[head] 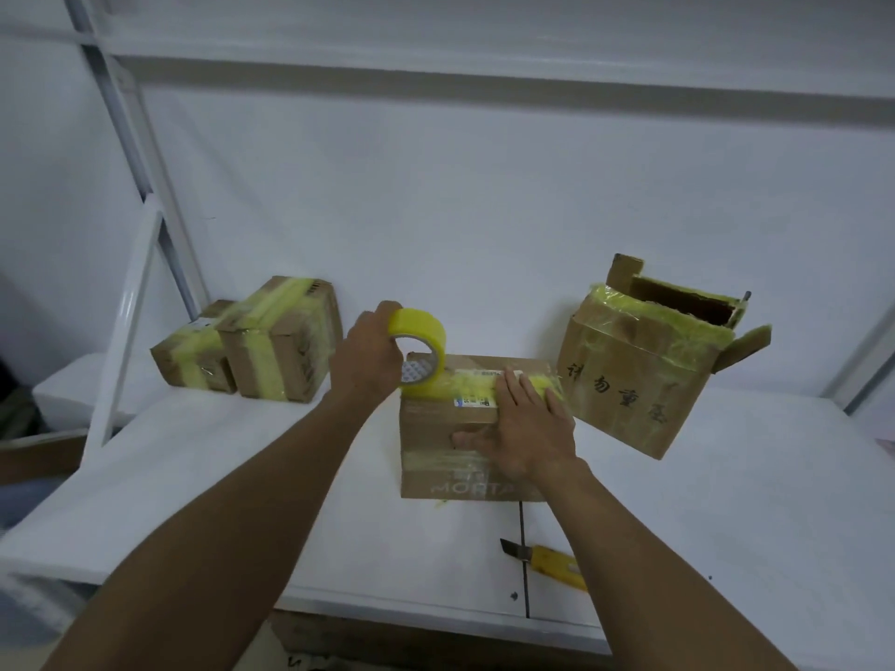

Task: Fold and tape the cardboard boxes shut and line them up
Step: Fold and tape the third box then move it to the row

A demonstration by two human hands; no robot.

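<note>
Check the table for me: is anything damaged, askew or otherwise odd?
The open cardboard box on the right stands out: its top flaps are ragged, hung with shredded yellow tape, and it sits askew. The yellow utility knife lies near the table's front edge, blade apparently extended.

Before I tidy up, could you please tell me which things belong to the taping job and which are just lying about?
In the job: tape roll, centre box, open box, small taped box, larger taped box.
Lying about: utility knife, white frame.
</note>
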